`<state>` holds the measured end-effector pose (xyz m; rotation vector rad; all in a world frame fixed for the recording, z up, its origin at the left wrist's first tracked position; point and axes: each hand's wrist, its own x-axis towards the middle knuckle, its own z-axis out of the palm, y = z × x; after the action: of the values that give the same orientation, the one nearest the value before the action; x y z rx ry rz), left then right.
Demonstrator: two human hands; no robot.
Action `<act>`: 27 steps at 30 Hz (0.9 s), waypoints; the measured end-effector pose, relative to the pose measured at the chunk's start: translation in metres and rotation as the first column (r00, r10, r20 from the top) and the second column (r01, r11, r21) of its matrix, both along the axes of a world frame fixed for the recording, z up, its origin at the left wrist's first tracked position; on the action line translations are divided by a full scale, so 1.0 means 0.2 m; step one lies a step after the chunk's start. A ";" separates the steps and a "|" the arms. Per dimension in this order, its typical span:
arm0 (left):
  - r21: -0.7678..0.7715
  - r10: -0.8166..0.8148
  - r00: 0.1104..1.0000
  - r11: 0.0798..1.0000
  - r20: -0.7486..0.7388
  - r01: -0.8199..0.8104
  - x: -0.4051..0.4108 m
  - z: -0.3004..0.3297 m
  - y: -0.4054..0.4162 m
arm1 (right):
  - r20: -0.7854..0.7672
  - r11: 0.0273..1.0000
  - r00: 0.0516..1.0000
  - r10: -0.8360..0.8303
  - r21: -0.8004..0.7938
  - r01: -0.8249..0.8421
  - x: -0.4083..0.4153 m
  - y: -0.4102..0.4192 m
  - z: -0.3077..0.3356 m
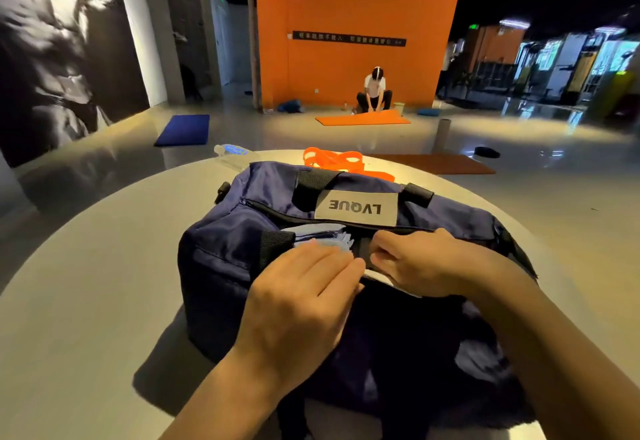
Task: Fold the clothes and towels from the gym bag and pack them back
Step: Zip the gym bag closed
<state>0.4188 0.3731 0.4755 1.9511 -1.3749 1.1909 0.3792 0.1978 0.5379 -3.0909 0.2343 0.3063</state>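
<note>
A navy gym bag (221, 249) with black handles and a grey LVQUE label sits on the round white table (86, 284). Its top zipper is partly undone, and light blue cloth (332, 237) shows in the gap. My left hand (304, 297) lies flat on the bag's near side, fingers straight, pressing beside the opening. My right hand (415, 259) has its fingers curled at the zipper line and seems to pinch the zipper pull, which is hidden under the fingers.
Orange resistance bands (332, 159) and a plastic water bottle (233, 153) lie on the table behind the bag. Dark cloth (467, 370) lies by the bag's near side. Beyond, a person sits on an orange mat (363, 117); a blue mat (183, 130) lies on the floor.
</note>
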 end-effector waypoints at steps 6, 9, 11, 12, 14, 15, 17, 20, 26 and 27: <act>-0.148 0.151 0.908 0.963 -0.392 -0.225 0.28 0.24 0.22 | 0.050 0.988 0.998 -0.045 0.153 0.037 -0.02 -0.06 0.09; 0.064 0.303 0.729 0.940 -0.614 -0.336 0.56 0.31 0.25 | 0.084 0.934 0.995 -0.059 0.357 0.025 -0.04 -0.14 0.12; 0.210 0.307 0.667 0.952 -0.679 -0.225 0.69 0.30 0.23 | 0.176 0.893 0.981 -0.081 0.449 -0.007 -0.04 -0.17 0.13; 0.210 0.246 0.608 0.969 -0.755 -0.131 0.73 0.29 0.23 | 0.258 0.891 0.959 -0.118 0.454 -0.012 -0.04 -0.18 0.12; 0.181 0.174 0.487 0.983 -0.856 -0.033 0.77 0.26 0.23 | 0.406 0.921 0.894 -0.187 0.389 0.016 -0.01 -0.17 0.09; 0.208 0.212 0.484 0.976 -0.849 -0.064 0.80 0.26 0.23 | 0.449 0.943 0.872 -0.195 0.330 0.041 0.01 -0.16 0.06; 0.306 0.361 0.527 0.932 -0.770 -0.193 0.83 0.25 0.23 | 0.469 0.972 0.864 -0.183 0.219 0.087 0.06 -0.15 0.01; 0.334 0.448 0.591 0.894 -0.670 -0.299 0.84 0.24 0.23 | 0.385 0.977 0.899 -0.207 0.120 0.174 0.10 -0.10 -0.04; -0.054 0.137 0.543 0.945 -0.828 -0.322 0.85 0.22 0.26 | 0.490 0.992 0.867 -0.093 -0.025 0.121 0.19 0.05 -0.01; -0.145 0.016 0.467 0.941 -0.884 -0.306 0.85 0.21 0.27 | 0.514 0.996 0.856 -0.056 -0.027 0.081 0.22 0.09 0.00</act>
<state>0.5890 0.4263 0.5173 2.0071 -0.4183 0.2399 0.4232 0.2152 0.5377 -3.0519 0.3312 -0.5343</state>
